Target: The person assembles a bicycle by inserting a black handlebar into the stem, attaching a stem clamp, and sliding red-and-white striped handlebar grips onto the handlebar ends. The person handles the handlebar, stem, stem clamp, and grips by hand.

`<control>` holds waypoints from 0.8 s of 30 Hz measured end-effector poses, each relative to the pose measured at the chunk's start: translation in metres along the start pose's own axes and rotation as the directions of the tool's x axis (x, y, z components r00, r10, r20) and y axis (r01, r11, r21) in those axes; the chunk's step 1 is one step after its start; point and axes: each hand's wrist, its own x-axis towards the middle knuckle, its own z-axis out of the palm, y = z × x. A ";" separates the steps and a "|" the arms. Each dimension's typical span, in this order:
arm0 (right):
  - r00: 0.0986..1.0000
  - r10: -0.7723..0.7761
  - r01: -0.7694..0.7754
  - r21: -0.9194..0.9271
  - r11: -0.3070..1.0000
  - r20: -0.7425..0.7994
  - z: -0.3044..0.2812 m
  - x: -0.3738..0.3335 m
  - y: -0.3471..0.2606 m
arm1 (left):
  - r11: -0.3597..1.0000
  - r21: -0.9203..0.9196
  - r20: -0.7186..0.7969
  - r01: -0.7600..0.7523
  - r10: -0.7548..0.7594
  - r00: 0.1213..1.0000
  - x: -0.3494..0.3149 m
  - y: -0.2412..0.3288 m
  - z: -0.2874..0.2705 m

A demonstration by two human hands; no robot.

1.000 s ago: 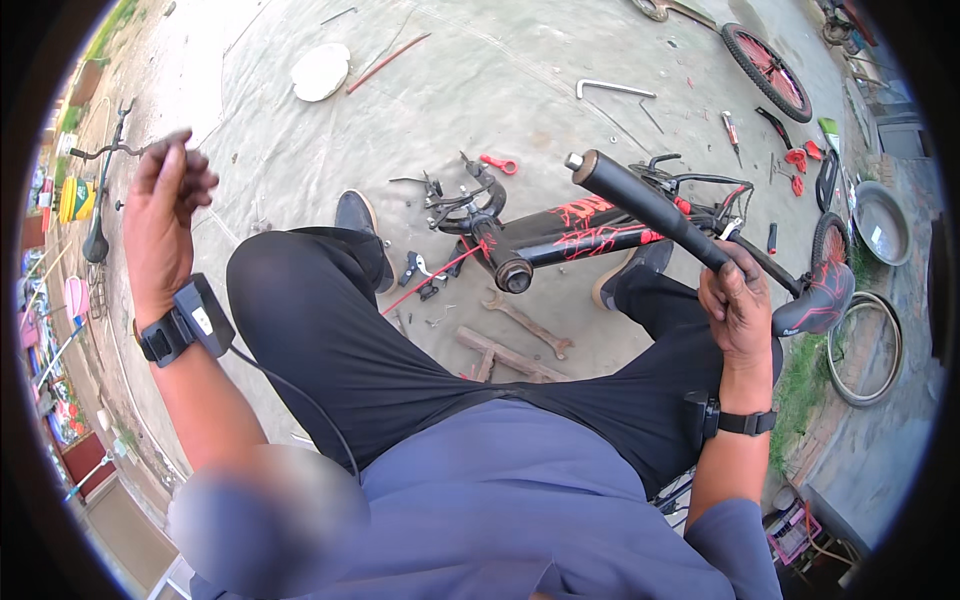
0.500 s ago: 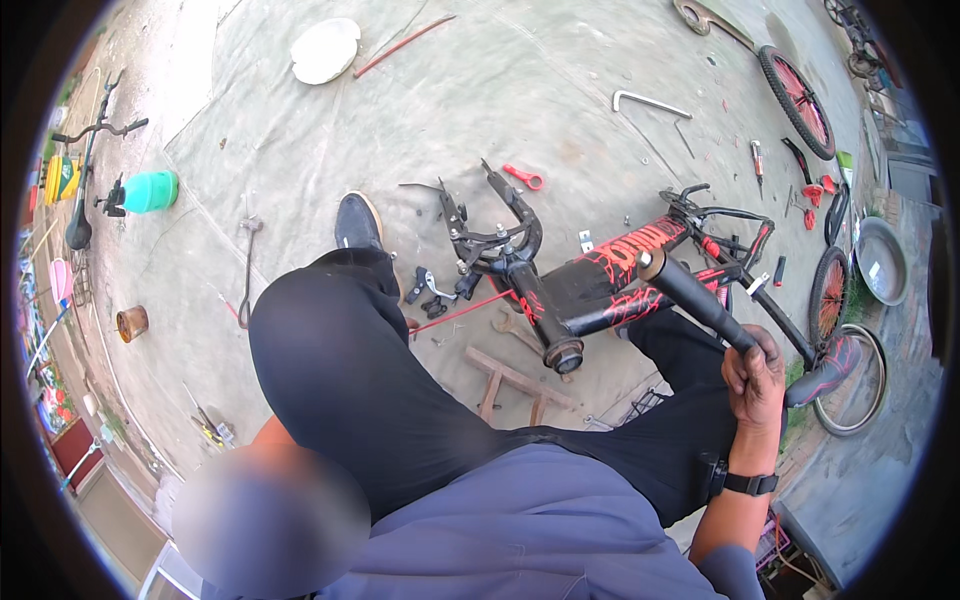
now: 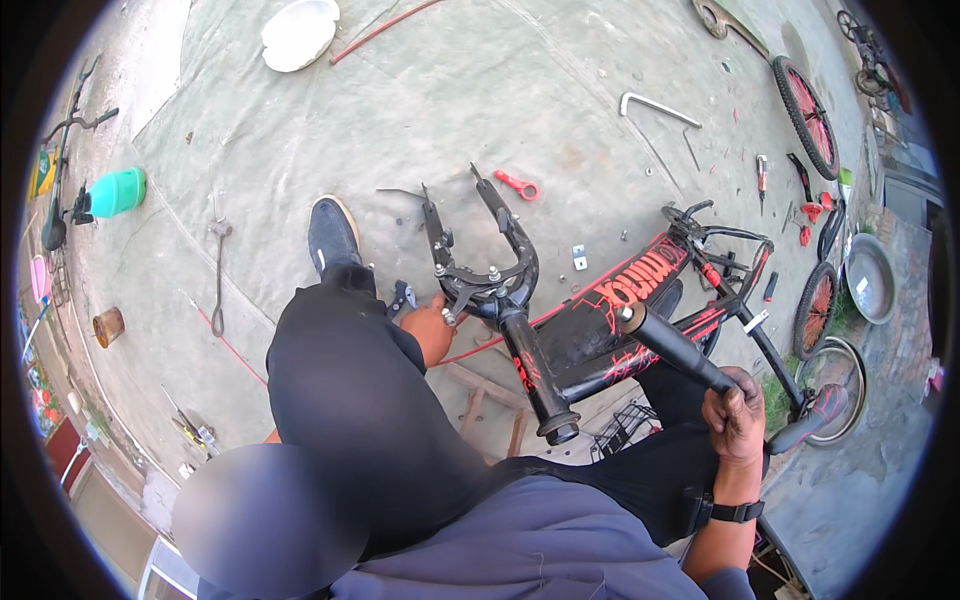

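A black bicycle frame [image 3: 620, 300] with red markings lies in front of me, its fork [image 3: 495, 285] pointing away and its head tube [image 3: 545, 385] toward my lap. My left hand [image 3: 428, 332] comes out from behind my left knee, its fingers closed at the left side of the fork crown; the fork hides part of them. In my right hand [image 3: 735, 412], at the right, is a black cylindrical tool [image 3: 680, 350] with a worn round metal end. That end overlaps the frame in the picture; I cannot tell whether they touch.
A red wrench [image 3: 517, 185] lies beyond the fork. Near my left shoe stands a hammer [image 3: 219, 285]. Wheels [image 3: 808, 115], a metal basin [image 3: 870, 280] and small tools lie to the right. A wooden stand [image 3: 490, 395] is partly under the frame.
My left hand has come out from behind the knee to the fork. The frame's head tube has shifted toward me. My right hand and its tool have moved nearer and slightly left.
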 end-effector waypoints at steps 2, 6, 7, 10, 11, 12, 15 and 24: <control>1.000 0.015 -0.015 0.002 1.000 0.010 -0.003 0.003 0.000 | 0.997 0.035 0.005 0.074 -0.074 0.997 0.012 -0.007 0.024; 0.999 0.026 -0.026 0.020 0.999 0.020 -0.001 0.007 -0.002 | 0.994 0.039 0.015 0.106 -0.107 0.994 0.021 -0.023 0.047; 0.999 0.032 -0.033 0.019 0.999 0.026 0.000 0.009 -0.005 | 0.995 0.030 0.008 0.092 -0.092 0.996 0.020 -0.026 0.052; 0.998 0.016 -0.017 0.006 1.000 0.063 0.003 0.012 -0.007 | 0.999 0.028 -0.012 0.040 -0.040 0.999 0.020 -0.028 0.053; 0.998 0.012 -0.013 0.006 1.000 0.060 0.003 0.012 -0.006 | 1.000 -0.004 -0.023 0.027 -0.027 0.999 0.020 -0.024 0.043; 0.998 0.012 -0.012 0.006 1.000 0.057 0.005 0.012 -0.007 | 1.000 -0.021 -0.025 0.007 -0.007 1.000 0.018 -0.019 0.033; 0.999 -0.001 0.000 0.017 1.000 0.050 0.004 0.008 -0.006 | 0.997 -0.031 -0.020 -0.067 0.067 0.998 0.007 -0.005 -0.001; 0.993 -0.076 0.070 0.070 0.995 0.092 0.013 0.006 -0.005 | 0.942 -0.257 -0.010 0.218 -0.228 0.974 -0.072 -0.024 -0.045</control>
